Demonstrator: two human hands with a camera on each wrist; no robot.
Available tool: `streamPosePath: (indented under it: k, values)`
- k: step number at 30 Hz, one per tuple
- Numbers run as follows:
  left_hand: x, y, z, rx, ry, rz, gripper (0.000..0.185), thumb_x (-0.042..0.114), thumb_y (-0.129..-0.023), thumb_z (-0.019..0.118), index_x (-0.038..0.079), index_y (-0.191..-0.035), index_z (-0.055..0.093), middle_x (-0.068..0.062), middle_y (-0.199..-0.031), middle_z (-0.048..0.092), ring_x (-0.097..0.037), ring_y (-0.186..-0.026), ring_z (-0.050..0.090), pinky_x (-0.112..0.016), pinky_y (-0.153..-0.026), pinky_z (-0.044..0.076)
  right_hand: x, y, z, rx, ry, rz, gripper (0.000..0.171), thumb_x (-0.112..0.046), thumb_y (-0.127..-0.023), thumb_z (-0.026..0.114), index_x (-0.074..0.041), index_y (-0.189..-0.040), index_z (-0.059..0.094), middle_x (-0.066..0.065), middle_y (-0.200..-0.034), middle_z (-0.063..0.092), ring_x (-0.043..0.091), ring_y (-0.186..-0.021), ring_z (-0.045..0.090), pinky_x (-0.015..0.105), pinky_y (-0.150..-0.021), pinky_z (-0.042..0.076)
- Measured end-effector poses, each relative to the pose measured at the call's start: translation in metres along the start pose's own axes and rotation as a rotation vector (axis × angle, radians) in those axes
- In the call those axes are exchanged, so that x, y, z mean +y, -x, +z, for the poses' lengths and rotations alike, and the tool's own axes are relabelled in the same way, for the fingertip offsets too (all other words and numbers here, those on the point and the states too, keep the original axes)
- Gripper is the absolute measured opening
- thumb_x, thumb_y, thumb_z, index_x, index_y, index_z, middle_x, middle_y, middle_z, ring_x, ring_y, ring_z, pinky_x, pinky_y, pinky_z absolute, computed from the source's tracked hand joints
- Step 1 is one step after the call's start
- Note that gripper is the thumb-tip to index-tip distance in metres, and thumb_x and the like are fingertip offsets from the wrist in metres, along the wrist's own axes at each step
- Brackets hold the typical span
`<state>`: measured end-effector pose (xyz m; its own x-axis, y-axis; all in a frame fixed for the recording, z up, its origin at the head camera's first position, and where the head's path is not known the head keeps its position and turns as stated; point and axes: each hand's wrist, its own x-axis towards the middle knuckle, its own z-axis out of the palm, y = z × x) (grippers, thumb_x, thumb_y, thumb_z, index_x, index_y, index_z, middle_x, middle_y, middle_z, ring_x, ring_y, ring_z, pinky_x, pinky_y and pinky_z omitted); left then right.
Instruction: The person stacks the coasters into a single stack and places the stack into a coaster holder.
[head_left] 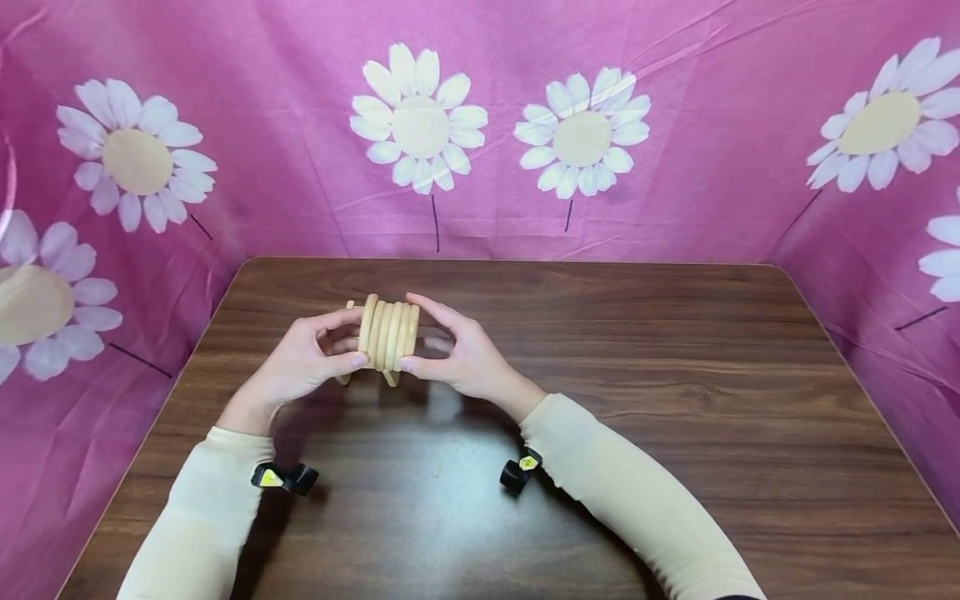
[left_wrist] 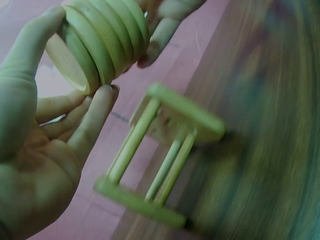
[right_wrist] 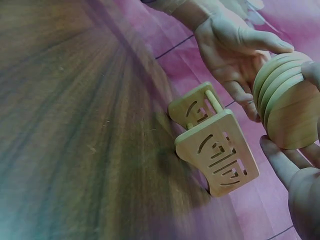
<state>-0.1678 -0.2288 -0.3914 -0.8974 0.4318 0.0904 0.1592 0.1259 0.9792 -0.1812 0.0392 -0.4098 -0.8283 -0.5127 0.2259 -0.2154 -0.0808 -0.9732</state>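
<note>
A stack of several round wooden coasters [head_left: 388, 333] stands on edge, held between both hands just above the table. My left hand [head_left: 341, 342] grips its left end with thumb and fingers. My right hand [head_left: 433, 343] grips the right end the same way. Directly below the stack, a small wooden rack [head_left: 390, 379] stands on the table, mostly hidden in the head view. The left wrist view shows the coasters [left_wrist: 100, 40] in my left hand [left_wrist: 30, 100] above the rack's rods [left_wrist: 165, 150]. The right wrist view shows the rack's slotted end panels [right_wrist: 215, 145] beside the coasters [right_wrist: 285, 100].
The dark wooden table [head_left: 675, 375] is walled on three sides by pink cloth printed with white daisies [head_left: 420, 117]. A small black camera sits on each wrist, the left wrist camera [head_left: 285, 477] and the right wrist camera [head_left: 519, 471]. Cream sleeves cover both forearms.
</note>
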Motion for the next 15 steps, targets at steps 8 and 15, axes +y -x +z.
streamPosePath:
  k: [8, 15]
  values:
    - [-0.013, 0.003, -0.023, -0.037, 0.135, 0.087, 0.068, -0.019, -0.092, 0.07, 0.031, -0.139, 0.067, 0.014, -0.133, 0.075, -0.005, -0.114, 0.075, -0.022, -0.089, 0.064, 0.001, -0.021, 0.009, -0.03, 0.238, -0.102, 0.087, -0.006, -0.088, 0.087, -0.003, -0.163, 0.044, 0.018, -0.16, 0.055, 0.031, -0.143, 0.059, 0.031, -0.119, 0.052]
    - [-0.023, 0.005, -0.039, 0.062, -0.149, 0.113, 0.066, -0.015, -0.086, 0.076, -0.004, -0.149, 0.06, 0.024, -0.136, 0.07, 0.007, -0.126, 0.062, -0.01, -0.109, 0.047, 0.003, -0.033, 0.014, -0.045, 0.438, -0.168, 0.09, -0.019, -0.088, 0.091, -0.006, -0.164, 0.045, 0.013, -0.158, 0.058, 0.025, -0.144, 0.057, 0.028, -0.123, 0.046]
